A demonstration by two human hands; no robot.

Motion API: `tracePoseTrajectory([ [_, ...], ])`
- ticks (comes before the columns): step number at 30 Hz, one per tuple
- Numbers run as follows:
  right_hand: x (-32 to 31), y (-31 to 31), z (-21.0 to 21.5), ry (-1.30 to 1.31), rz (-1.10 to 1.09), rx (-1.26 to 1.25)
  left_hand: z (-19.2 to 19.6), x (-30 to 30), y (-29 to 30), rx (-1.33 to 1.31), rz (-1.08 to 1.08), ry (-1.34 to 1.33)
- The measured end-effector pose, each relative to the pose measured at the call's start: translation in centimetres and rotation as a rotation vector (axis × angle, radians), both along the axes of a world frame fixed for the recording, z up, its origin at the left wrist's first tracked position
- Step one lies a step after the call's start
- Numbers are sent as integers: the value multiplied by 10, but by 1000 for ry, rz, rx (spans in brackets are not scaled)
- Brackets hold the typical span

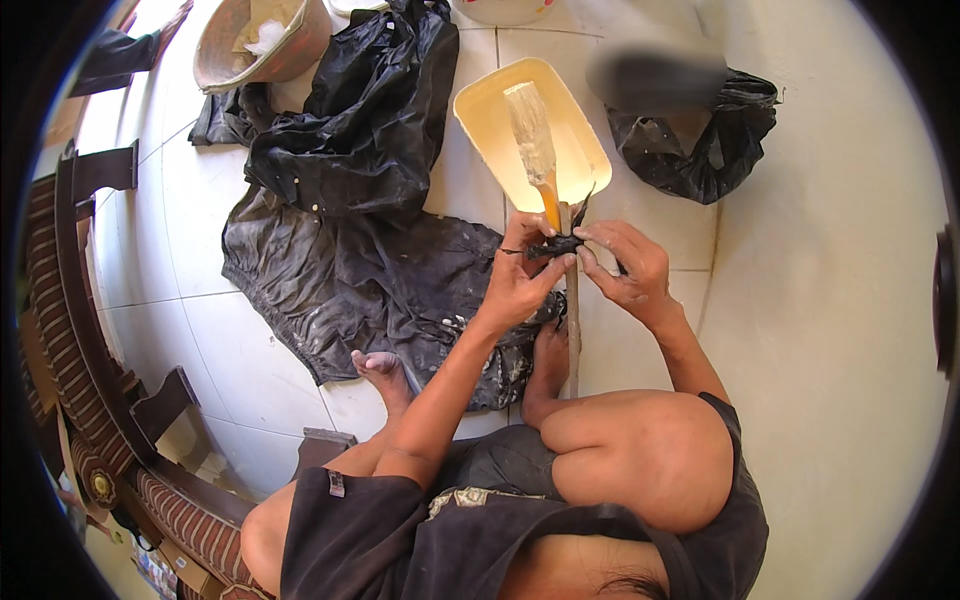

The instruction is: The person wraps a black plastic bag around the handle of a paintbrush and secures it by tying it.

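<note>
A paintbrush (534, 140) with an orange handle and pale, paint-coated bristles lies against the end of a long thin stick (573, 330). Where handle and stick overlap, a black plastic strip (564, 245) is wrapped around both, its loose ends poking out. My left hand (522, 275) pinches the strip and the joint from the left. From the right, my right hand (632, 268) grips the strip between thumb and fingers. Behind the joint, the brush head is over a cream plastic tray (466, 105). The stick's lower end is hidden by my leg.
A dark, paint-spotted cloth (330, 265) and black plastic sheeting (350, 130) lie to the left, near a bucket (290, 55). At the far right sits a black plastic bag (690, 165). Dark wooden furniture (110, 400) lines the left; a pale wall (830, 300) stands right.
</note>
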State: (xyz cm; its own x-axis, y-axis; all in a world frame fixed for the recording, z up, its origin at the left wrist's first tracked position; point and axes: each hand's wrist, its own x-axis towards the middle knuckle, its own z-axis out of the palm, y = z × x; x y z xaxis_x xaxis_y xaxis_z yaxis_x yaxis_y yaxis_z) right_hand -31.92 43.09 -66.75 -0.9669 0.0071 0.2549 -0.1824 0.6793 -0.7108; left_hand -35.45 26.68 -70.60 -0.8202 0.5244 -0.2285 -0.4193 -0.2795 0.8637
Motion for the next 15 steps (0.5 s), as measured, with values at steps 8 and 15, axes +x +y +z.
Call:
tracePoseTrajectory([
  [8, -9, 14, 14, -82, 206, -48, -1, 3, -2, -29, -15, 28],
  [15, -13, 21, 20, -173, 317, 55, -8, 1, -4, -162, -82, 154],
])
